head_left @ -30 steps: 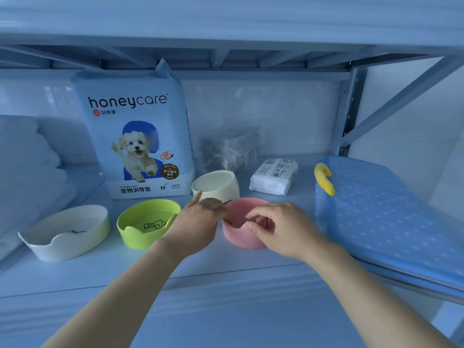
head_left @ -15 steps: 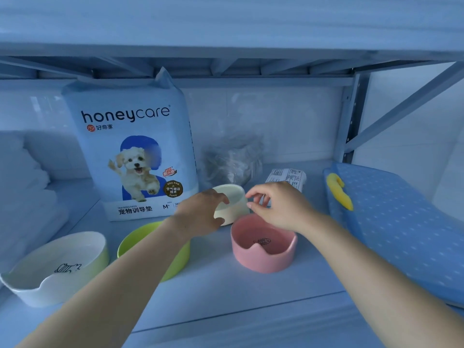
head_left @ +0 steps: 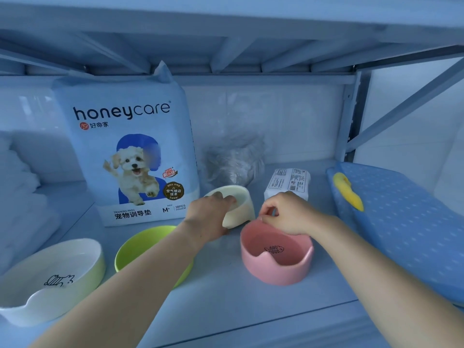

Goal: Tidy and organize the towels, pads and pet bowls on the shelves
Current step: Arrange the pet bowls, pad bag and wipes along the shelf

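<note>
Pale shelf [head_left: 226, 310] w/ a metal front lip, cool bluish light. Nearest, far left: white bowl [head_left: 50, 280] w/ a fish-bone drawing inside. Right of it, green bowl [head_left: 140, 249], partly under the left forearm. Pink bowl [head_left: 276, 262] sits center-right, notched rim toward the camera, fish-bone print inside.

Just beyond those, left hand [head_left: 208, 217] has its grip on the cream bowl [head_left: 241, 204]: fingers hooked over the rim into the bowl, which is tilted. The cream bowl sits mid-shelf, between the green and pink bowls and farther back. Right hand [head_left: 288, 214] hangs over the pink bowl's far rim, fingers curled, thumb near fingertip; can't tell if it's clenched on anything or touching either bowl.

Right side: blue dotted pad [head_left: 401, 222] w/ a yellow handle [head_left: 349, 192], lying flat, running near to far. Left side: folded white towels [head_left: 20, 197], stacked.

Farther back: honeycare pad pack [head_left: 125, 151] upright, puppy on front, marked 38PCS. Right of it a crumpled clear bag [head_left: 233, 159], then a small wrapped white pack [head_left: 288, 182] w/ a label.

Behind all: white wall [head_left: 288, 116], metal upright [head_left: 351, 116] w/ 1 diagonal brace [head_left: 406, 104], ribbed underside of the upper shelf [head_left: 226, 46].
</note>
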The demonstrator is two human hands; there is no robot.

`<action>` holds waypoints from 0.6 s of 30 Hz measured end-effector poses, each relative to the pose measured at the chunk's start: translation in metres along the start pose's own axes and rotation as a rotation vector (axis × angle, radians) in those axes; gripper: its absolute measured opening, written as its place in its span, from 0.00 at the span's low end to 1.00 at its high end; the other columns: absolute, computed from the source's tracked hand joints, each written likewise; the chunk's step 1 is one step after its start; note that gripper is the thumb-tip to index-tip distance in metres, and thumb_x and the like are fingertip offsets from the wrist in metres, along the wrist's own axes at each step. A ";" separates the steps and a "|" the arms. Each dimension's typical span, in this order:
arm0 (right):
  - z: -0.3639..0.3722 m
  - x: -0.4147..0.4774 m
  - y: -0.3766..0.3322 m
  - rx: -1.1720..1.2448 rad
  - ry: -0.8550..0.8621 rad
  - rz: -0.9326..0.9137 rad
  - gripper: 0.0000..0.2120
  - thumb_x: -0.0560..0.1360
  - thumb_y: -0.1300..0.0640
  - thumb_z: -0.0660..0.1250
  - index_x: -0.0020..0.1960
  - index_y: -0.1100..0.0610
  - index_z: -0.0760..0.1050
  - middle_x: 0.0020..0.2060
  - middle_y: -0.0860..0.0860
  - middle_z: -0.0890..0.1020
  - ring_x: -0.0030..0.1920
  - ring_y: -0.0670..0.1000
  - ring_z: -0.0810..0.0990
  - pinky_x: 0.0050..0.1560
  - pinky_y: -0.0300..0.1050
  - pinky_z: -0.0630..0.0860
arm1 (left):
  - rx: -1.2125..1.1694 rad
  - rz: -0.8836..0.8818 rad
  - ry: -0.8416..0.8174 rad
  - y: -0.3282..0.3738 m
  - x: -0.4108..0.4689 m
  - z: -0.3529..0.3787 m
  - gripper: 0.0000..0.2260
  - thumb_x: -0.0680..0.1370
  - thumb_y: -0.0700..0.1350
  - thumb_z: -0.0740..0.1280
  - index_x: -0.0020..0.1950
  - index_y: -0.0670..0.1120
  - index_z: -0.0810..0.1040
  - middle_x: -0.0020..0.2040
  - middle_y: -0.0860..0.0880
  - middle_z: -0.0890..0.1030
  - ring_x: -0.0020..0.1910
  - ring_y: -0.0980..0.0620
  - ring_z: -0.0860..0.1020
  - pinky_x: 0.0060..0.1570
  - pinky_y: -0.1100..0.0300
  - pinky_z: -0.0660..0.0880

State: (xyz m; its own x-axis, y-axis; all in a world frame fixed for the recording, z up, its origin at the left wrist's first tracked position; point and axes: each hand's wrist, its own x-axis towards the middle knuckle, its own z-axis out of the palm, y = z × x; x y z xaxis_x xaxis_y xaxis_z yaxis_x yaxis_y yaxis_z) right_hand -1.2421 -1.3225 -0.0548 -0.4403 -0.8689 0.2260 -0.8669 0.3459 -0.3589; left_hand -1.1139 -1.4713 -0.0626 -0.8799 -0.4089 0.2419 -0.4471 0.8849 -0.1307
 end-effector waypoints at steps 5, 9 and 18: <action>-0.010 0.003 0.004 -0.003 -0.031 0.003 0.06 0.73 0.49 0.68 0.38 0.49 0.79 0.37 0.43 0.81 0.40 0.43 0.78 0.42 0.37 0.74 | 0.098 0.029 0.050 0.004 0.000 -0.006 0.27 0.70 0.55 0.69 0.67 0.56 0.66 0.58 0.51 0.75 0.55 0.47 0.76 0.43 0.59 0.70; -0.016 0.007 0.004 0.013 -0.003 -0.043 0.04 0.73 0.52 0.67 0.43 0.50 0.80 0.39 0.42 0.82 0.37 0.38 0.76 0.38 0.31 0.71 | 0.085 0.025 0.069 0.009 -0.005 -0.017 0.23 0.68 0.53 0.68 0.62 0.57 0.70 0.52 0.51 0.78 0.50 0.46 0.78 0.41 0.59 0.70; -0.034 0.009 0.008 0.017 0.062 -0.124 0.09 0.72 0.52 0.70 0.52 0.50 0.78 0.37 0.38 0.76 0.37 0.38 0.74 0.35 0.28 0.65 | -0.092 -0.085 0.144 0.012 -0.015 -0.047 0.13 0.67 0.51 0.67 0.51 0.54 0.76 0.40 0.52 0.79 0.42 0.47 0.78 0.33 0.61 0.67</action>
State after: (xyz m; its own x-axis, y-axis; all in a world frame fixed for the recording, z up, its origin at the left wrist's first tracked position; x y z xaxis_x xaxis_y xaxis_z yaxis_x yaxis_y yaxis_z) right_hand -1.2605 -1.3152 -0.0245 -0.3438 -0.8808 0.3255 -0.9119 0.2305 -0.3395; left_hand -1.0988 -1.4437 -0.0225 -0.8047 -0.4523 0.3846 -0.4962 0.8680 -0.0175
